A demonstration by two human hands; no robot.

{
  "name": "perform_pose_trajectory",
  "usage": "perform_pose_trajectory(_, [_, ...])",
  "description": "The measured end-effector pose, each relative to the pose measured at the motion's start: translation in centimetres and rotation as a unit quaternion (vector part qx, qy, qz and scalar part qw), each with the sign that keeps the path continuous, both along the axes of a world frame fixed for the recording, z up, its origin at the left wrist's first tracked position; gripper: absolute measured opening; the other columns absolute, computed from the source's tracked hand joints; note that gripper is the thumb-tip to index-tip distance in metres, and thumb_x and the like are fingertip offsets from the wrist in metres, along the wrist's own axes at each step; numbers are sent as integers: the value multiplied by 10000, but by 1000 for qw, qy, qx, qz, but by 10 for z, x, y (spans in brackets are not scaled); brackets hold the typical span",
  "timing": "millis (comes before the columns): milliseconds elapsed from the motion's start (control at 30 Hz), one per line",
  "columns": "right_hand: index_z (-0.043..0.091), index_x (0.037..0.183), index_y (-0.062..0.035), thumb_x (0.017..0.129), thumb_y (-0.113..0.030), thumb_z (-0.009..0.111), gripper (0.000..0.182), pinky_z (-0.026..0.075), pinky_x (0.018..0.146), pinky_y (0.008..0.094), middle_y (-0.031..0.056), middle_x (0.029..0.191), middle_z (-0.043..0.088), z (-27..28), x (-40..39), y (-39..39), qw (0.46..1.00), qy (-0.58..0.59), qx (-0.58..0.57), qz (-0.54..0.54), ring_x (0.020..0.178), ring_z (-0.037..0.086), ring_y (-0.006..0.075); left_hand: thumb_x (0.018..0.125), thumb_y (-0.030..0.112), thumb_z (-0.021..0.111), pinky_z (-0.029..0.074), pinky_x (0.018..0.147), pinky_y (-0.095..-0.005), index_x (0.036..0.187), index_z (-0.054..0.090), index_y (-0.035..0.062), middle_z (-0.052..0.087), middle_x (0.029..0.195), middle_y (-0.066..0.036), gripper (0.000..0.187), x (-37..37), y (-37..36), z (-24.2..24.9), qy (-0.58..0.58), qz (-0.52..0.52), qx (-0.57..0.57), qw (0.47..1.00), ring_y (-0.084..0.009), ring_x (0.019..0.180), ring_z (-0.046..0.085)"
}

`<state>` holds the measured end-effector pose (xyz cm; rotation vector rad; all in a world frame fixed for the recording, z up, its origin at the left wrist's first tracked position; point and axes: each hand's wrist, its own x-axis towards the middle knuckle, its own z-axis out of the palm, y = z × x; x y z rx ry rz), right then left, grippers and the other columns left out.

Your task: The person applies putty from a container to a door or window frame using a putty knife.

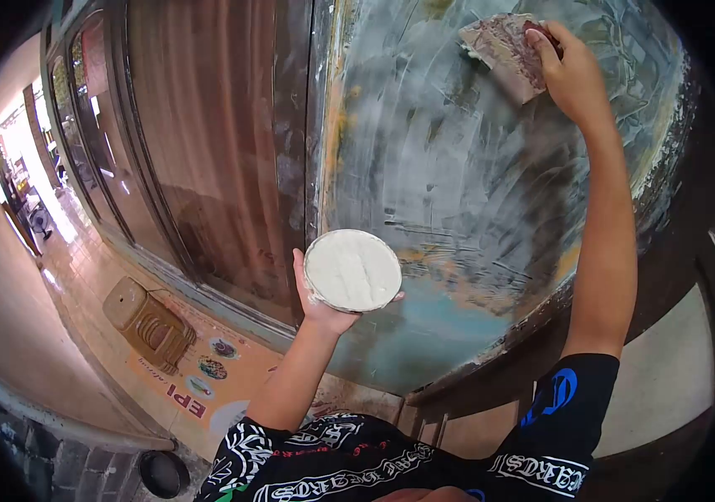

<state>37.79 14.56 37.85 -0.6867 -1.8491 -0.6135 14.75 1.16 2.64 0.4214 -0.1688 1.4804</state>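
My left hand is closed around the underside of a round container, whose open top shows a white paste with streaks across it. Up at the right, my right hand grips a wide, stained scraper by its handle. The scraper's blade lies against or very near the blue-grey wall panel, and white paste shows along its left edge. Streaks and smears of paste cover much of the panel. Orange and teal patches show near its lower part.
Left of the panel are dark-framed glass panes with a brown curtain. A tan plastic stool lies on a printed orange banner. A dark round pan sits at the lower left. A fan stands far left.
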Motion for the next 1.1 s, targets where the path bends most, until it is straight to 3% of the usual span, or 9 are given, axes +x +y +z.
perform_pose_trajectory(67, [642,1102,-9,981,-285,584,307,495,790,373,190,946,697,0,-4,-4,995,-33,-90,-4,862,659,340,827,860,320,307,978,-831,1490,388,169,419,1502,-172,960,0,2,-4,-5,-3,11,1000,-474,1336,437])
perform_pose_trajectory(167, [645,1092,-9,978,-270,587,291,493,775,371,176,904,692,-9,-14,7,992,-113,-48,4,828,653,312,828,859,321,310,977,-830,1490,388,166,419,1501,-173,961,2,1,-3,-1,-3,14,1000,-477,1331,440])
perform_pose_trajectory(300, [659,1089,1,977,-268,596,298,489,733,348,133,871,689,18,-12,16,994,-13,-110,24,765,632,211,829,857,321,314,974,-830,1489,388,167,414,1504,-175,957,3,-1,-1,-3,-5,5,1000,-483,1329,439])
perform_pose_trajectory(467, [672,1064,9,960,-288,627,318,480,724,330,115,860,686,31,0,15,997,-45,-8,64,745,602,179,831,858,317,319,969,-830,1486,392,174,422,1497,-180,951,-4,-6,-3,2,17,-18,1000,-486,1328,440])
perform_pose_trajectory(567, [712,1016,-49,900,-297,677,276,504,769,398,170,923,710,-6,-18,2,984,-153,-90,14,867,666,344,830,859,313,322,974,-823,1487,391,177,428,1493,-180,951,-8,-5,-5,2,38,-7,999,-486,1324,445])
perform_pose_trajectory(667, [714,990,-58,894,-318,685,278,505,755,415,172,907,707,-4,-17,6,984,-142,-67,-88,837,648,372,830,858,311,323,976,-821,1485,393,178,433,1489,-179,948,-9,-9,1,3,37,-7,999,-483,1326,445])
perform_pose_trajectory(867, [718,977,-31,912,-288,672,268,494,714,344,119,843,716,39,21,1,994,-67,-82,-15,769,660,221,834,841,344,279,983,-841,1484,404,184,417,1505,-165,926,-15,-11,-6,-7,50,-25,998,-477,1345,420])
perform_pose_trajectory(933, [718,963,-39,905,-280,679,251,500,738,376,125,865,715,-2,5,-4,988,-114,-92,46,783,660,263,833,832,372,248,991,-851,1494,398,191,392,1529,-162,921,-17,-9,-9,-5,56,-25,998,-476,1371,387])
perform_pose_trajectory(1100, [728,974,-68,887,-285,688,238,510,792,448,151,926,714,-56,-16,15,974,-214,5,-78,878,656,370,833,852,330,304,978,-835,1468,421,170,445,1481,-164,936,-14,-11,-7,-9,47,9,999,-474,1310,463])
